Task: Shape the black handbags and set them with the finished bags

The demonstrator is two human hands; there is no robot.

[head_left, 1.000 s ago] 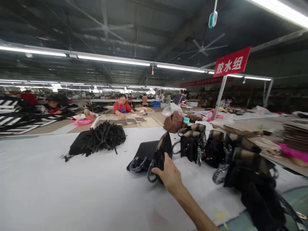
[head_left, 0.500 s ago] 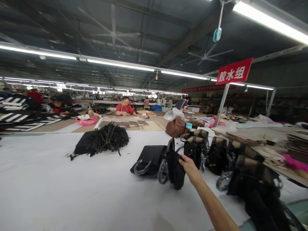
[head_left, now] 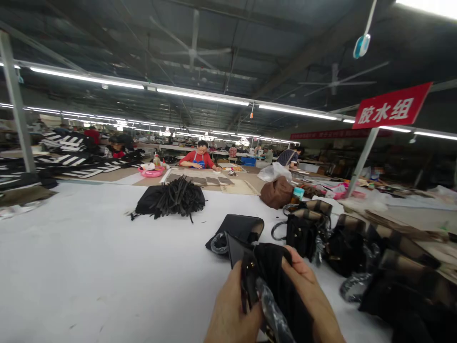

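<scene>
A black handbag [head_left: 274, 276] is held up off the white table between both hands, with its plastic-wrapped handle hanging down the front. My left hand [head_left: 233, 302] grips the bag's left side near small gold fittings. On the other side, my right hand [head_left: 307, 286] pinches the black fabric at the upper edge, thumb on the near face. Just behind, another black bag [head_left: 237, 228] with a wrapped handle lies on the table. Several finished-looking black bags with brown-grey tops, such as this upright handbag [head_left: 303, 233], stand to the right.
A heap of black strips [head_left: 180, 197] lies on black pieces at the left of the white table [head_left: 89, 267]. Behind are a brown bundle [head_left: 276, 190], a teal-lidded jar [head_left: 297, 194] and a pink basin [head_left: 152, 171]. A co-worker in red [head_left: 200, 158] sits across the table.
My left hand has come into view and taken hold of the bag. The bag has moved nearer, held in both hands. The view has turned left.
</scene>
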